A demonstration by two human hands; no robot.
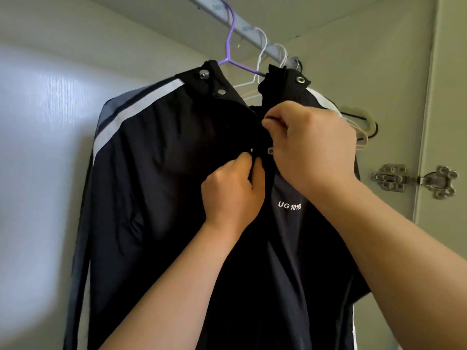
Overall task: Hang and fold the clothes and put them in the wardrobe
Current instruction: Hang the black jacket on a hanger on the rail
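Nearest the lens, our left forearm and right forearm rise to the chest of a black jacket. It hangs inside the wardrobe from a purple hanger hooked over the rail. Our left hand is curled, thumb and forefinger pinching the front edge just below a metal snap. Our right hand, above it and to the right, pinches a small dark part at the opening. We take this for the zip pull, though it is too small to be sure. The collar stands open, its two flaps apart. White hangers hang on the rail behind it, and a steel hinge sits to the right.

We judge the cloth thin, soft and rather slick. It is light to lift but has no stiffness of its own, so it takes its shape from the hanger and may slide off if tugged sideways. The best hold is at the two front edges near the fastening, one hand steadying below while the other closes above. To shift the garment along the rail, we would take the hanger's hook, not the sleeve.
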